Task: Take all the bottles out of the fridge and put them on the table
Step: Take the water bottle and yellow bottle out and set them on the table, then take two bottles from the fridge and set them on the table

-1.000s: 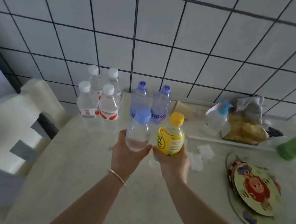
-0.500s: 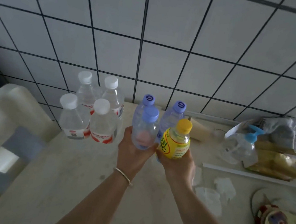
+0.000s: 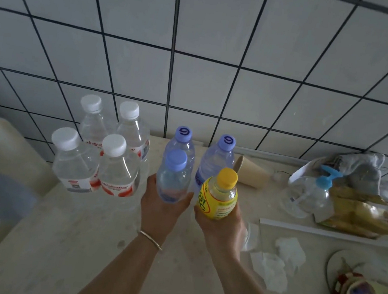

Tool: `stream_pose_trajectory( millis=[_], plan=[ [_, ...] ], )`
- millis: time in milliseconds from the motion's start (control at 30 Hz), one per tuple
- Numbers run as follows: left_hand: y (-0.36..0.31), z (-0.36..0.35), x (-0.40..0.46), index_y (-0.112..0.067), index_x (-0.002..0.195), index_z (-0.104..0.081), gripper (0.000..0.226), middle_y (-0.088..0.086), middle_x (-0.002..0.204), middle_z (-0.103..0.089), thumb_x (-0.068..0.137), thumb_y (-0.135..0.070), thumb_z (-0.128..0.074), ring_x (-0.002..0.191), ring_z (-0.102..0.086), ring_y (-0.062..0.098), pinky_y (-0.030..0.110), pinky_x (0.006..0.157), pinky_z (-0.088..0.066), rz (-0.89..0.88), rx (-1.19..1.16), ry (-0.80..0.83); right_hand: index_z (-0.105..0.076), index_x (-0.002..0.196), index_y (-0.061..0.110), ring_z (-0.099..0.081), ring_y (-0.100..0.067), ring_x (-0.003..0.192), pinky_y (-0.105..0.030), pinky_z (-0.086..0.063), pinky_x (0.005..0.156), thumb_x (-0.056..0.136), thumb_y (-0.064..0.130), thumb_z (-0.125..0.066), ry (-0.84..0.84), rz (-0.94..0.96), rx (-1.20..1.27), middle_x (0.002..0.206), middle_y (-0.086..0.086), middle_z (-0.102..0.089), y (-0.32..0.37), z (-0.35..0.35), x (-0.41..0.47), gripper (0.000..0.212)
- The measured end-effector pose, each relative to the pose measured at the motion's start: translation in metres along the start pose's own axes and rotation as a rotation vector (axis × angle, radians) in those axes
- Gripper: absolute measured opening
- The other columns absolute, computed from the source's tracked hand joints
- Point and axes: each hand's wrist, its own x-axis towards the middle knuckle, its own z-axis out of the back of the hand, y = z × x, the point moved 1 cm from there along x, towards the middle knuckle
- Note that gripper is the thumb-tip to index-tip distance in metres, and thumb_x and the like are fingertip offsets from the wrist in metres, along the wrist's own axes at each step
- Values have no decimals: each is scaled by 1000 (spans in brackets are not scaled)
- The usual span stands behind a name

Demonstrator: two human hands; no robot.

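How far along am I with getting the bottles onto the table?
Six bottles already stand on the table. The left hand holds a blue-capped bottle and the right hand a yellow bottle; both still need setting down. The fridge is out of view.

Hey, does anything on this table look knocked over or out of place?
Yes: a tan paper cup lies on its side near the tiled wall, right of the purple-capped bottles. Crumpled white tissues are scattered on the table. Every bottle stands upright.

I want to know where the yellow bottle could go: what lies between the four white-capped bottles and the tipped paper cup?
In the head view, two blue-capped bottles stand there by the wall, and the left hand holds a third before them.
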Motion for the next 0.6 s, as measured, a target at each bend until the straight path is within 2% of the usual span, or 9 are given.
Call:
stream_pose_trajectory(
  millis=[67, 167, 233, 267, 333, 433, 600],
  plan=[
    [2, -1, -1, -31, 101, -48, 68, 1, 99, -68, 42, -51, -77, 88, -65, 17, 27, 77, -47, -4, 2, -1, -55, 110, 27, -51, -9, 76, -3, -29, 53, 61, 36, -81, 6, -1, -2, 94, 7, -67, -3, 1, -1, 56],
    [0, -1, -1, -31, 104, -48, 69, 0, 101, -67, 47, -37, -86, 91, -65, 18, 29, 80, -48, 5, 19, 8, -53, 112, 27, -50, -11, 77, -1, -34, 52, 65, 35, -80, 66, -16, -20, 88, 10, -61, -3, 5, -2, 55],
    [-4, 1, -4, -28, 108, -47, 72, -2, 103, -64, 48, -38, -85, 93, -63, 15, 26, 81, -44, 7, 23, 35, -51, 116, 23, -54, -14, 84, -1, -35, 57, 66, 30, -81, 102, 5, -17, 94, 6, -63, -7, 7, -5, 58],
    [-5, 3, -7, -26, 110, -47, 73, -3, 105, -62, 48, -42, -81, 95, -61, 14, 25, 82, -43, 9, 32, 47, -50, 121, 21, -54, -14, 90, -4, -35, 60, 67, 27, -81, 110, 8, -4, 103, 3, -64, -11, 9, -9, 62],
    [-3, 8, -16, -15, 114, -50, 75, 2, 111, -59, 50, -43, -80, 103, -58, 17, 29, 89, -45, 38, 70, 51, -43, 132, 18, -54, -17, 106, -14, -36, 77, 71, 22, -79, 119, -9, 12, 123, -1, -59, -16, 16, -22, 71],
    [-1, 19, -39, 6, 132, -40, 90, 23, 131, -50, 61, -26, -86, 124, -47, 36, 45, 104, -38, 180, 210, 79, -38, 136, 16, -53, -22, 118, -25, -40, 86, 75, 23, -75, 123, -26, -7, 133, -3, -54, -18, 28, -48, 72],
    [-18, 55, -103, -1, 139, -36, 90, 21, 135, -44, 65, -27, -82, 128, -43, 33, 36, 107, -35, 169, 288, 125, -38, 136, 18, -47, -23, 127, -33, -40, 99, 82, 39, -65, 235, -50, -89, 141, -3, -47, -22, 49, -102, 65]
  ],
)
